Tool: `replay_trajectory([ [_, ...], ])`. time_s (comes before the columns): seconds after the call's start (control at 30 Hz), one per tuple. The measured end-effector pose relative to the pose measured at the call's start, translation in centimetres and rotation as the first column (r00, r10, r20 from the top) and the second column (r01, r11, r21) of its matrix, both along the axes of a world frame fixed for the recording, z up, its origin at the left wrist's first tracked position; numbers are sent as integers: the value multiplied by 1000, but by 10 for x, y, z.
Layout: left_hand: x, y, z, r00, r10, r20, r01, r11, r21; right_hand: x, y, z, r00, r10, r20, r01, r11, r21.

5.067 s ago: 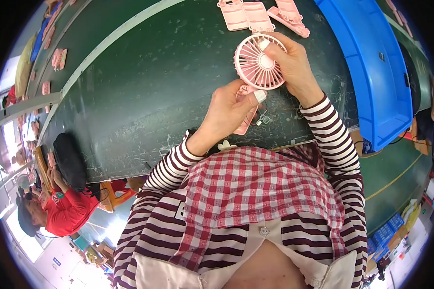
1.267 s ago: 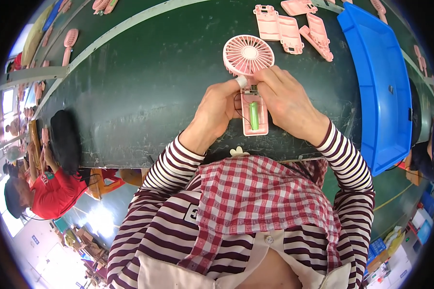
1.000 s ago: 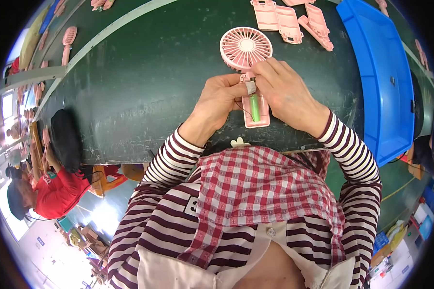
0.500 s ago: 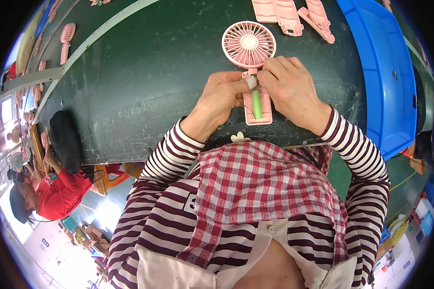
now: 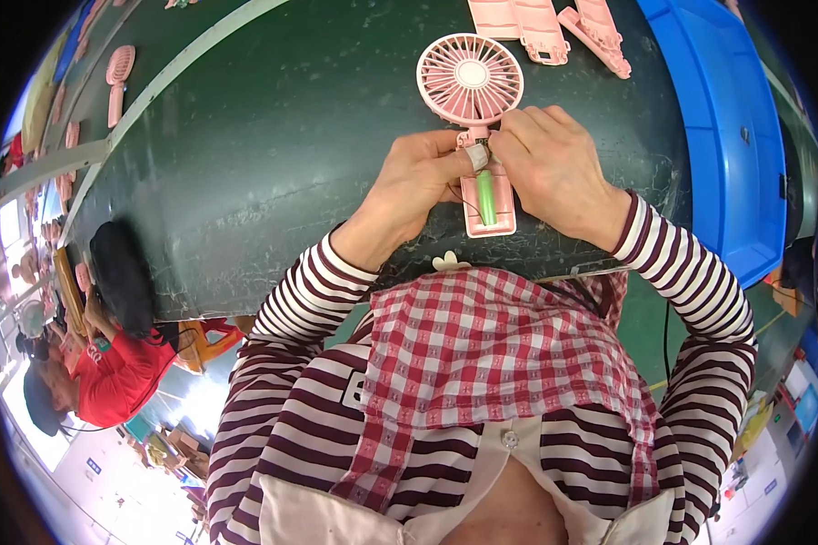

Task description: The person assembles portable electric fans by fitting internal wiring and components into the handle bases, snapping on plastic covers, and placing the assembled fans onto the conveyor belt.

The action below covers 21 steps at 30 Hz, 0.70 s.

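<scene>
A pink handheld fan [image 5: 470, 74] lies on the green table with its round grille away from me. Its handle is uncovered, and a green cylindrical battery [image 5: 487, 198] sits in the pink handle shell [image 5: 491, 231]. My left hand [image 5: 400, 182] is closed on the handle near the neck, its thumb tip covered by a whitish wrap. A thin dark wire loops out beside the battery. From the other side, my right hand [image 5: 554, 168] has its fingers pinched at the upper end of the handle; they hide whatever is between them.
Pink fan shells [image 5: 541, 34] lie at the far edge. A blue tray [image 5: 727, 136] stands on the right. Near the table's front edge is a cream flower-shaped piece [image 5: 450, 262]. Another pink fan [image 5: 118, 82] lies at far left, and a person in red [image 5: 123, 377] sits left.
Both hands stay at the fan's neck, with the right hand and forearm shifted slightly right. The fan has barely moved. The view has tilted a little.
</scene>
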State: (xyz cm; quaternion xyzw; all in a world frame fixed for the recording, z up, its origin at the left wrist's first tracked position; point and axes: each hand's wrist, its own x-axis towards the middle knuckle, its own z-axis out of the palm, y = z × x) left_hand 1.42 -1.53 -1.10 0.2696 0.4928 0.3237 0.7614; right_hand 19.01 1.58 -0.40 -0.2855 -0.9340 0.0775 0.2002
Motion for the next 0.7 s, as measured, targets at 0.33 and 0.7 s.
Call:
replay_trajectory([
  [0.33, 8, 4, -11, 998, 23, -53, -23, 1000, 13, 6, 3, -18, 992, -15, -129, 8, 998, -58],
  [0.7, -3, 15, -6, 989, -115, 90, 120, 992, -49, 8, -2, -6, 989, -24, -144, 13, 997, -73],
])
